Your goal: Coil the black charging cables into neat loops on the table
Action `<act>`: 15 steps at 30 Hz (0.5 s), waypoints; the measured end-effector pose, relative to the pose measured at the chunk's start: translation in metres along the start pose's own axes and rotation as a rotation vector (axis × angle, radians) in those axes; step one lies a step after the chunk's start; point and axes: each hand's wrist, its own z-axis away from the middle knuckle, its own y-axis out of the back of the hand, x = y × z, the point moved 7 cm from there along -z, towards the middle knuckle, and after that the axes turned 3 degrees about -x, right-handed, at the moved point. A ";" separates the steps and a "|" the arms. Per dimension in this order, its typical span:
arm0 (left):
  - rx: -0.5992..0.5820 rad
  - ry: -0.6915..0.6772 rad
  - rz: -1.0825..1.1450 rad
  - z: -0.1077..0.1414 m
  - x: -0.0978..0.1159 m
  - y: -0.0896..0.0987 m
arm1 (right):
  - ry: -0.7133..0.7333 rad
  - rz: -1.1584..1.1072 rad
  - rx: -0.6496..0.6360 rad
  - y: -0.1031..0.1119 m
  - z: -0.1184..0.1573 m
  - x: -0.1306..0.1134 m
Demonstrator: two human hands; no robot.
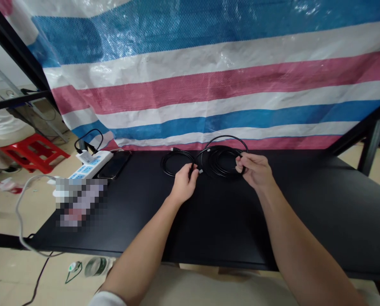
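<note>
A black cable [223, 169] lies partly coiled at the back middle of the black table, one loose loop of it arching up. My left hand [185, 182] is closed around a stretch of this cable, with a light-coloured plug [200, 171] showing beside its fingertips. On the right of the coil, my right hand [255, 169] pinches the cable between thumb and fingers. Left of my left hand rests a second, smaller coil of black cable [167, 169] with a plug at its top. Parts of the cable are hidden behind my fingers.
A white power strip [89, 166] with an adapter plugged in and a dark phone [115, 165] sit at the table's left. A striped plastic sheet [205, 93] hangs behind the table [304, 204]. A red stool [33, 152] with a seated person is at far left; a jar [95, 266] stands below.
</note>
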 end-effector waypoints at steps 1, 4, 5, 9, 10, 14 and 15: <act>0.045 0.050 0.083 -0.001 -0.003 0.002 | 0.004 0.006 0.017 0.002 0.000 0.000; 0.175 0.193 0.346 -0.004 -0.013 0.011 | 0.101 0.085 0.176 0.022 -0.006 -0.003; 0.201 0.239 0.445 -0.006 -0.017 0.014 | 0.144 0.150 0.269 0.033 -0.007 -0.006; 0.258 0.425 0.813 -0.010 -0.026 0.027 | 0.167 0.642 0.659 0.075 -0.006 -0.012; 0.272 0.463 0.891 -0.010 -0.027 0.031 | 0.126 0.779 0.683 0.079 -0.007 -0.011; 0.285 0.525 1.138 -0.008 -0.026 0.043 | 0.004 1.136 0.460 0.075 -0.017 0.006; 0.286 0.517 1.173 -0.007 -0.025 0.046 | 0.004 1.186 0.402 0.072 -0.019 0.010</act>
